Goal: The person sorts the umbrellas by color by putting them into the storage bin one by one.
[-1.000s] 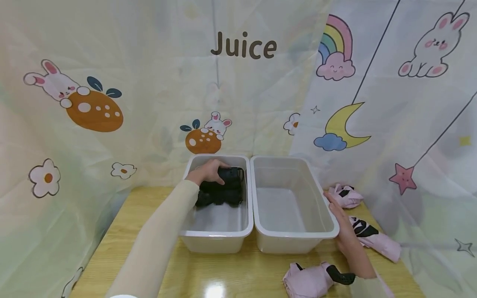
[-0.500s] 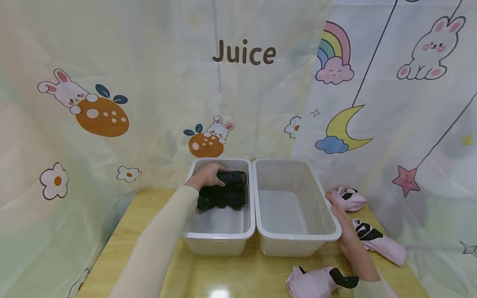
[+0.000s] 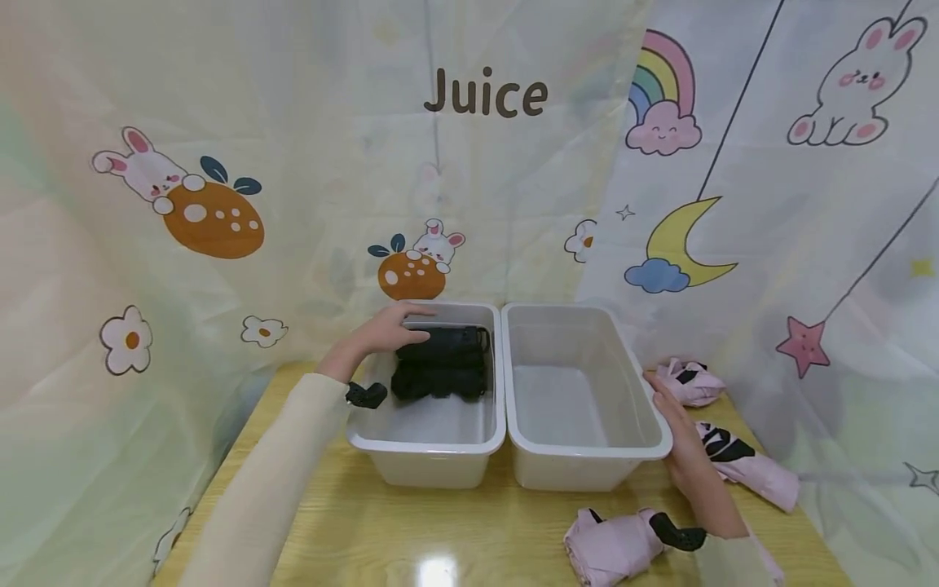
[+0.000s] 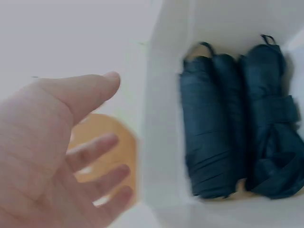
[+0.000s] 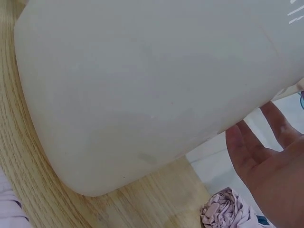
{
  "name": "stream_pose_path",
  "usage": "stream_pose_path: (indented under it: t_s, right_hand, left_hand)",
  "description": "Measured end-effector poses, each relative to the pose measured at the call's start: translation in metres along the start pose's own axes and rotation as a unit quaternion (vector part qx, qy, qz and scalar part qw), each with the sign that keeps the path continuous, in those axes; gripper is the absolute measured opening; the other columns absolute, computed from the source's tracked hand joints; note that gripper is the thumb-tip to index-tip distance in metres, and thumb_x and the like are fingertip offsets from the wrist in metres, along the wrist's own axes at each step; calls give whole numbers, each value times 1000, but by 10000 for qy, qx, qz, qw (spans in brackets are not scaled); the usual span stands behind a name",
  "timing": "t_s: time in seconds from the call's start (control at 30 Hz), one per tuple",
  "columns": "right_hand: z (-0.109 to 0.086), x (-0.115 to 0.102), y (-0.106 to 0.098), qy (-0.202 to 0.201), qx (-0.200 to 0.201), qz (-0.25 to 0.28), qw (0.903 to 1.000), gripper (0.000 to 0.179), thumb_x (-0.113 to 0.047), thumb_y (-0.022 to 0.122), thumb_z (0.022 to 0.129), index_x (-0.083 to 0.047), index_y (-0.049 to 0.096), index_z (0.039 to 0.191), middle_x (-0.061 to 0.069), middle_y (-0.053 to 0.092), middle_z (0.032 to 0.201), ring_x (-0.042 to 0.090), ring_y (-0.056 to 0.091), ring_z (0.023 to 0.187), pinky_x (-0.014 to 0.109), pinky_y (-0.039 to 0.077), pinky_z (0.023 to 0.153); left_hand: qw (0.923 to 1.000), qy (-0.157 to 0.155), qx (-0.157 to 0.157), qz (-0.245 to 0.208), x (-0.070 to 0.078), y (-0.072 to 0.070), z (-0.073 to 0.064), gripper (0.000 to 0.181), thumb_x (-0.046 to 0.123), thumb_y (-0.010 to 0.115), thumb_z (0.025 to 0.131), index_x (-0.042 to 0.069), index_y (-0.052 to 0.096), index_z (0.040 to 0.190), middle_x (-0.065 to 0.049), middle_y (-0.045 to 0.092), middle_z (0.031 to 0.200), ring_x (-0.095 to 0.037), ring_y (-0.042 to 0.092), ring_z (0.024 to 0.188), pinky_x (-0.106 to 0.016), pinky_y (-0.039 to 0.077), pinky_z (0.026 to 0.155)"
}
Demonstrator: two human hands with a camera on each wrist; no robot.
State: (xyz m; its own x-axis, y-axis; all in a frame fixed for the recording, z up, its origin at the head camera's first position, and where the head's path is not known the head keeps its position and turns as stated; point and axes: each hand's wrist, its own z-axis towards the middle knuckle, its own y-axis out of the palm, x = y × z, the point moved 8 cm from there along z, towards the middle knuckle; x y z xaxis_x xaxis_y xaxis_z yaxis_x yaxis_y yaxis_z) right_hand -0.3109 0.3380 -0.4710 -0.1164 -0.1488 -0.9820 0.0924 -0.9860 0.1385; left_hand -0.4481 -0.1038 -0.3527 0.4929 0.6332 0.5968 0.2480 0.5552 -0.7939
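Observation:
Dark folded umbrellas (image 3: pixel 440 381) lie side by side at the far end of the left white bin (image 3: pixel 433 447). In the left wrist view, a wrist loop sticks out from the end of one umbrella (image 4: pixel 206 128). My left hand (image 3: pixel 385 330) is over that bin's left rim with its fingers spread and nothing in them. The left wrist view has the hand (image 4: pixel 47 147) apart from the umbrellas. My right hand (image 3: pixel 682 440) rests with extended fingers against the outer right side of the right white bin (image 3: pixel 587 451). Its fingertips are right at the bin wall in the right wrist view.
Pink folded umbrellas with black patches lie on the wooden table: one umbrella (image 3: pixel 612 546) in front, another umbrella (image 3: pixel 756 477) beyond my right hand, and a pink bundle (image 3: pixel 689 383) at the back right. A printed curtain (image 3: pixel 308 163) hangs behind the bins.
My left hand has let go of the dark umbrellas and moved left and up toward the bin's rim. The left bin's near left corner now shows. My right hand stays at the right bin.

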Motion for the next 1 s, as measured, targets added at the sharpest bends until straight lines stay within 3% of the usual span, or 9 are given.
stream_pose_path:
  t_s: [0.13,0.27,0.4,0.5,0.63,0.83,1.0]
  right_hand:
    - [-1,-4,-4,-82,23,105,9999,50,-31,36,106,-28,27,155,-7,26,153,0,46,119,20,45,89]
    - [-3,-7,-5,-116,-25,162,9998,52,-30,36,106,-23,23,156,-8,27,152,-1,47,119,19,44,89]
    - [-2,-6,-3,6,-56,146,9999,54,-31,37,106,-22,21,156,-7,29,151,0,49,117,22,46,87]
    - [-1,-3,0,139,-5,25,9999,53,-34,38,105,-25,24,156,-8,28,151,0,49,116,21,47,86]
    - [-2,-3,-2,259,122,-138,9995,54,-37,39,105,-27,24,156,-7,27,152,0,47,116,21,46,86]
    - [-1,-1,-3,414,273,-234,9985,57,-40,42,103,-27,25,156,-3,27,152,2,51,113,24,49,83]
    - [0,-3,-2,384,245,-140,9989,57,-38,43,103,-26,25,156,-4,30,151,3,53,112,26,50,84]
  left_hand:
    - [9994,96,227,-258,12,-20,-32,47,17,66,94,6,54,138,-14,48,141,-33,39,130,-55,33,103]
    - [9968,-44,624,-500,5,-33,-69,46,17,64,95,7,52,139,-14,43,143,-39,38,129,-60,33,100]
    - [9913,-426,886,-872,-16,-32,-105,49,20,61,97,10,48,143,-15,38,147,-45,35,130,-63,33,98]
    - [9797,-868,999,-1503,-31,-19,-127,53,22,59,99,14,41,148,-18,30,152,-47,32,133,-62,34,99]
    - [9575,-1266,1125,-2335,-38,9,-135,59,21,59,99,16,34,152,-22,22,154,-47,33,133,-58,39,97]
    - [9380,-1347,1445,-2849,-44,37,-139,58,14,57,99,13,34,152,-23,28,151,-46,48,120,-50,50,84]
    - [9060,-1484,1568,-3640,-52,52,-141,53,9,48,102,13,32,153,-24,32,150,-47,45,122,-47,50,83]
